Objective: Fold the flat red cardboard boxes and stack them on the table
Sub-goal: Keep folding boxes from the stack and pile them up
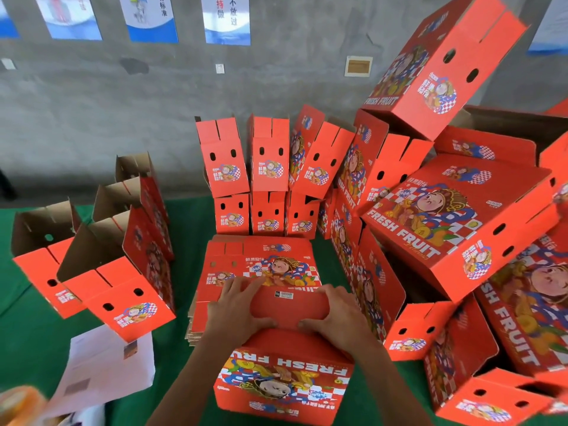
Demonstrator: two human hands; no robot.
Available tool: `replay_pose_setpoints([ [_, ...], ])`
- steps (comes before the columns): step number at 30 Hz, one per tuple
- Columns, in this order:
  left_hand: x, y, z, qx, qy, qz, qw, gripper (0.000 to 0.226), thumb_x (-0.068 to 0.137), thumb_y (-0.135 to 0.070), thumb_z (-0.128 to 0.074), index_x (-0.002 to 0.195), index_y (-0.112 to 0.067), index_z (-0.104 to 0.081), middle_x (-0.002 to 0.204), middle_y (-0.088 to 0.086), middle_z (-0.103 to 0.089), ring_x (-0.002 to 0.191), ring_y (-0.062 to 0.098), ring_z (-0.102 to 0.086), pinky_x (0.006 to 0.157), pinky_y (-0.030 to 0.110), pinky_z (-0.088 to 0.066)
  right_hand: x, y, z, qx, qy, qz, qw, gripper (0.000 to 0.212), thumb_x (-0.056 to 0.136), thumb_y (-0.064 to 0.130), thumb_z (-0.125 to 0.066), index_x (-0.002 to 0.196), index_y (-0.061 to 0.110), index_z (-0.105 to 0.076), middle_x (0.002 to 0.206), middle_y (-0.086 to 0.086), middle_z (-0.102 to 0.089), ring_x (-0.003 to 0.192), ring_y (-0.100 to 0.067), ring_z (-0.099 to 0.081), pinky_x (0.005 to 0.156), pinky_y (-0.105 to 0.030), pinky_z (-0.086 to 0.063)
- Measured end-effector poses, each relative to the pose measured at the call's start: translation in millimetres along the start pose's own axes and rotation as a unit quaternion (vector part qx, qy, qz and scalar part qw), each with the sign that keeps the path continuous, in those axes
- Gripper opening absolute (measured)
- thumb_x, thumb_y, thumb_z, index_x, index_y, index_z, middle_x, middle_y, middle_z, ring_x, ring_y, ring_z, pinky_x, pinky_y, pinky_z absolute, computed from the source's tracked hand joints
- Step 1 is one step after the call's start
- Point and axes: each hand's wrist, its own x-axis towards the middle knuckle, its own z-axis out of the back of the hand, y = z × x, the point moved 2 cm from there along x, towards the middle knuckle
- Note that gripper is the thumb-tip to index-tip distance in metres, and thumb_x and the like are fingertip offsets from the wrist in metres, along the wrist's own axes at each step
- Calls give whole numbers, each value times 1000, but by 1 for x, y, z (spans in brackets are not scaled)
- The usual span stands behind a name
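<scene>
My left hand (238,305) and right hand (333,315) both grip the top flap of the red box (282,376) standing on the green table (27,342) right in front of me. Its long axis runs left to right, print upside down towards me. One stack of flat boxes (261,265) lies just behind it.

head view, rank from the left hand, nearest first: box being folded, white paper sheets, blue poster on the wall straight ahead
1. Box being folded: under the left hand, whose fingers hold its flap.
2. White paper sheets: on the green table, lower left.
3. Blue poster: high on the grey wall, far behind the stacked boxes.
</scene>
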Motion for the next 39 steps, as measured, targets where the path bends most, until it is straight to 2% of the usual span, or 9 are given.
replay_pose_setpoints([
  [3, -2, 3, 1, -45, -23, 10, 999, 82, 84, -93, -19, 152, -50, -33, 157, -15, -32, 152, 13, -19, 110, 59, -38, -3, -2, 6, 176, -36, -34, 983, 73, 78, 92, -45, 124, 37, -59, 126, 11, -56, 118, -9, -56, 90, -29, -47],
  [7, -3, 6, -2, 7, -10, 40, 999, 67, 94, -81, -23, 154, -49, -26, 169, -5, -18, 159, 23, -3, 113, 62, -35, -6, -30, 1, 302, -36, -270, 913, 83, 98, 77, -19, 133, 15, -62, 139, -15, -61, 118, -29, -63, 97, -36, -49],
  [12, -5, 14, 1, -2, -5, 71, 997, 73, 92, -83, -27, 154, -45, -28, 170, -3, -18, 157, 34, -7, 115, 66, -35, -35, -66, -20, 352, 201, -332, 852, 76, 90, 87, -24, 107, 22, -60, 103, -16, -68, 93, -31, -72, 79, -43, -65],
  [19, -19, 18, 2, -19, -4, 71, 997, 70, 92, -82, -28, 153, -47, -26, 168, -7, -18, 155, 32, -12, 116, 65, -33, -48, -69, -36, 409, 246, -332, 813, 67, 96, 69, -52, 115, 7, -67, 88, -12, -72, 63, -18, -66, 56, -24, -51],
  [24, -37, 37, 24, -104, -57, 89, 989, 70, 87, -86, -33, 140, -42, -45, 157, -6, -37, 147, 35, -29, 114, 61, -36, -47, -46, -25, 461, 265, -268, 803, 73, 89, 73, -58, 120, 8, -67, 77, -6, -61, 57, -13, -48, 51, -21, -43],
  [28, -51, 55, 62, -238, -175, 58, 954, 63, 89, -87, -31, 98, -32, -61, 114, -5, -65, 120, 26, -54, 108, 52, -41, -41, 9, 25, 461, 208, -135, 852, 64, 77, 67, -74, 131, 37, -58, 70, -4, -64, 52, -18, -50, 50, -28, -46],
  [32, -67, 61, 111, -300, -246, 15, 921, 57, 100, -71, -33, 76, -24, -54, 77, -4, -60, 83, 19, -58, 81, 50, -48, -42, 86, 85, 385, 137, -1, 913, 64, 73, 63, -79, 132, 51, -56, 89, -7, -77, 59, -25, -67, 60, -34, -59],
  [37, -91, 81, 163, -456, -228, -14, 860, 46, 106, -59, -41, 113, -31, -76, 114, -17, -75, 111, -4, -66, 90, 8, -46, -46, 178, 129, 238, 74, 209, 946, 56, 82, 68, -73, 131, 71, -45, 76, 15, -69, 62, 1, -67, 57, -15, -50],
  [39, -98, 90, 181, -464, -253, -29, 848, 30, 105, -45, -51, 118, -33, -75, 121, -14, -74, 116, 4, -67, 92, 17, -52, -40, 221, 119, 149, 22, 293, 944, 56, 89, 65, -69, 137, 69, -41, 78, 26, -51, 63, 12, -55, 68, -18, -48],
])
